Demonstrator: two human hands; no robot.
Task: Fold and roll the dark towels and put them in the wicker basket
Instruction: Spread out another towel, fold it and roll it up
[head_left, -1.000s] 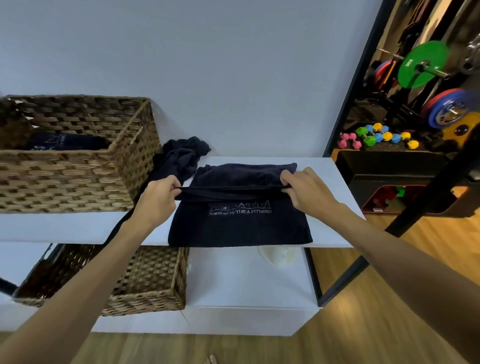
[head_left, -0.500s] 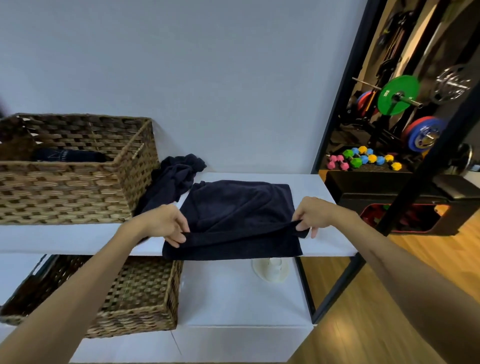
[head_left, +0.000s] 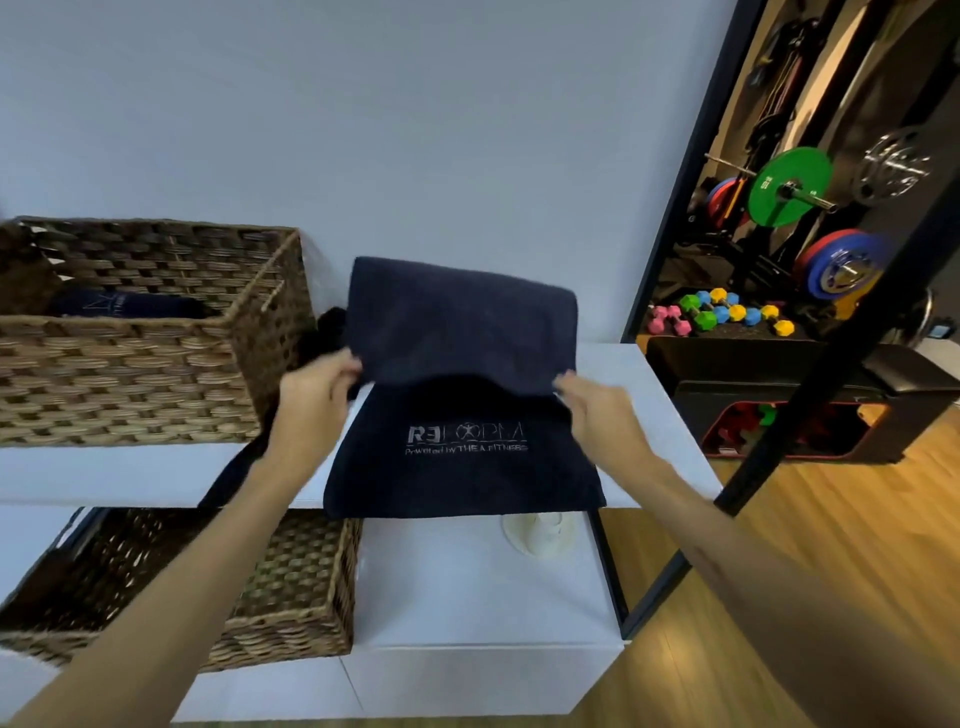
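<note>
A dark navy towel (head_left: 462, 457) with a pale printed logo lies on the white shelf top (head_left: 130, 475), its near edge hanging over the front. My left hand (head_left: 317, 395) and my right hand (head_left: 592, 410) each pinch a corner of its upper layer and hold that flap lifted, so it stands up above the logo. The wicker basket (head_left: 130, 384) sits on the shelf top at the left, with a rolled dark towel (head_left: 124, 306) inside. Another crumpled dark towel (head_left: 327, 327) shows between the basket and the lifted flap, mostly hidden.
A second wicker basket (head_left: 291, 587) stands on the lower shelf at the left, beside a small white object (head_left: 540, 532). A black metal frame post (head_left: 831, 358) rises at the right. Beyond it lie weight plates and coloured dumbbells (head_left: 722, 312) above a wooden floor.
Half a second ago both hands held the flap down at the towel's near edge. Now they have lifted it up and back, uncovering the logo again.
</note>
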